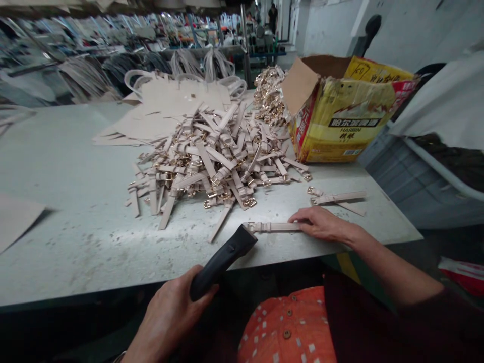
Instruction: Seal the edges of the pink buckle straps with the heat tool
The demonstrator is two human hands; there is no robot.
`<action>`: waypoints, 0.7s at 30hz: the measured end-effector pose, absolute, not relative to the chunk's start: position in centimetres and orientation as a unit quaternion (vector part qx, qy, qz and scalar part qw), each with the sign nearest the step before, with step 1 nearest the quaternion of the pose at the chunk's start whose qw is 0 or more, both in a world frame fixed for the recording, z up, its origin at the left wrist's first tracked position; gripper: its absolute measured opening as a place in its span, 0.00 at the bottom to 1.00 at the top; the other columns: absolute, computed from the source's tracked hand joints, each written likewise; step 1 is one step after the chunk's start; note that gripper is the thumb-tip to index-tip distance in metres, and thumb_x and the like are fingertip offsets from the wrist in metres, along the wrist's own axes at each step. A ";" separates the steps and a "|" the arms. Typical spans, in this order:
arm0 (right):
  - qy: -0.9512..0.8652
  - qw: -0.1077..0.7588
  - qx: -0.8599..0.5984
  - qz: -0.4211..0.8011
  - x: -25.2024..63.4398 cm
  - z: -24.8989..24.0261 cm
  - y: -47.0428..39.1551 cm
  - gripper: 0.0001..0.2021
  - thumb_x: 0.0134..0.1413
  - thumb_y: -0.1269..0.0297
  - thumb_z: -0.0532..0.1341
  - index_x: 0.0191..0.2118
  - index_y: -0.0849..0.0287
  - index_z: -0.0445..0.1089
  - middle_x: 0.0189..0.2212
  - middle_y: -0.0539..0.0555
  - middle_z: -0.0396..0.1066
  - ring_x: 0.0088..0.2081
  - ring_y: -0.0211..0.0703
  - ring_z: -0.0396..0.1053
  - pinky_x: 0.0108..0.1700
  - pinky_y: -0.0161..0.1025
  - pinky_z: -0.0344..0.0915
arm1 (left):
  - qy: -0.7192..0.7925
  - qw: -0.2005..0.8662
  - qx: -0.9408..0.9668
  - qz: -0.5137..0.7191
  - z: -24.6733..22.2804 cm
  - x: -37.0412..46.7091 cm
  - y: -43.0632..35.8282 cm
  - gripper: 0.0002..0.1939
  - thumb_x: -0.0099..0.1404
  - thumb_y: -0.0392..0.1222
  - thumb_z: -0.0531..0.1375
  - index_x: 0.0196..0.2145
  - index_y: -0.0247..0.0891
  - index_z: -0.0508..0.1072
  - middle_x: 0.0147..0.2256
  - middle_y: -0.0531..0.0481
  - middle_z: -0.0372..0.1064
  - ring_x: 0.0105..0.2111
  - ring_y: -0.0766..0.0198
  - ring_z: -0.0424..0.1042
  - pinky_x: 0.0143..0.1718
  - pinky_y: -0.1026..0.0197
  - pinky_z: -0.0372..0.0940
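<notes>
My left hand (177,307) is wrapped around a black handheld tool (225,259) shaped like a hair clipper. The tool's wide head comes up to the buckle end of a beige buckle strap (278,227) that lies flat near the table's front edge. On the strap's other end rests my right hand (321,224), its thumb and fingers closed on it. Beyond both hands spreads a big heap of similar beige straps (215,156) with gold buckles. Right of the heap, a few loose straps (338,197) lie near my right hand.
A yellow cardboard box (340,123) with open flaps stands at the table's back right, beside another pile of buckled pieces (270,96). Flat beige panels (151,113) are stacked behind the heap. A grey plastic bin (434,176) stands off the table's right edge.
</notes>
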State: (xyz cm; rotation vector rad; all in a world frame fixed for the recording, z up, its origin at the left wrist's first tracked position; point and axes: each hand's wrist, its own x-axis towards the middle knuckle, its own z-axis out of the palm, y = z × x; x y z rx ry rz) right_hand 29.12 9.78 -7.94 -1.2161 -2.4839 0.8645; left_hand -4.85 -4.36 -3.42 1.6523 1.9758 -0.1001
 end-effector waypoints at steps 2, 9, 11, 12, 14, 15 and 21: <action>-0.860 0.128 -0.432 0.239 28.9 -8.0 9.9 0.16 0.47 0.77 0.56 0.39 0.54 0.75 0.32 0.52 0.70 0.32 0.42 0.66 0.36 0.36 0.59 | 0.733 0.277 0.619 -0.054 -3.1 -4.7 -4.0 0.14 0.59 0.52 0.52 0.36 0.43 0.70 0.26 0.52 0.72 0.28 0.61 0.71 0.28 0.65 0.54; -0.871 0.238 -0.366 0.227 24.3 -9.7 9.2 0.17 0.46 0.67 0.65 0.45 0.59 0.70 0.43 0.56 0.69 0.45 0.49 0.64 0.47 0.45 0.59 | 0.707 0.235 0.659 -0.107 -2.0 -4.7 -1.8 0.13 0.60 0.52 0.51 0.36 0.44 0.68 0.28 0.51 0.72 0.32 0.58 0.72 0.31 0.63 0.56; -0.864 0.263 -0.343 0.256 23.0 -10.6 9.2 0.14 0.47 0.67 0.66 0.42 0.60 0.71 0.39 0.56 0.70 0.43 0.47 0.64 0.45 0.43 0.60 | 0.698 0.221 0.670 -0.122 -1.7 -4.6 -1.1 0.13 0.59 0.51 0.52 0.37 0.45 0.68 0.31 0.50 0.73 0.34 0.57 0.73 0.32 0.63 0.56; -0.861 0.273 -0.337 0.266 22.5 -10.9 9.2 0.11 0.48 0.68 0.65 0.40 0.60 0.71 0.37 0.55 0.70 0.41 0.46 0.64 0.44 0.42 0.61 | 0.695 0.214 0.673 -0.133 -1.5 -4.5 -0.8 0.12 0.58 0.51 0.52 0.37 0.45 0.68 0.31 0.50 0.73 0.34 0.57 0.73 0.32 0.63 0.56; -0.853 0.289 -0.333 0.278 22.0 -11.5 9.3 0.07 0.49 0.71 0.64 0.37 0.60 0.71 0.33 0.54 0.70 0.38 0.44 0.65 0.42 0.41 0.61 | 0.690 0.197 0.680 -0.153 -1.2 -4.5 0.0 0.13 0.58 0.50 0.52 0.37 0.45 0.69 0.32 0.49 0.73 0.33 0.57 0.73 0.31 0.62 0.57; -0.851 0.294 -0.332 0.282 21.9 -11.7 9.4 0.07 0.49 0.73 0.63 0.37 0.60 0.71 0.32 0.54 0.70 0.38 0.44 0.64 0.42 0.41 0.61 | 0.687 0.188 0.683 -0.162 -1.0 -4.6 0.3 0.13 0.57 0.50 0.52 0.37 0.45 0.69 0.32 0.49 0.73 0.33 0.57 0.72 0.31 0.62 0.57; -0.857 0.275 -0.313 0.304 22.4 -11.4 9.7 0.07 0.49 0.75 0.63 0.36 0.59 0.72 0.32 0.54 0.69 0.38 0.44 0.64 0.42 0.40 0.61 | 0.660 0.175 0.707 -0.182 -0.7 -4.7 1.6 0.13 0.57 0.48 0.52 0.37 0.44 0.70 0.31 0.48 0.73 0.31 0.59 0.72 0.29 0.63 0.56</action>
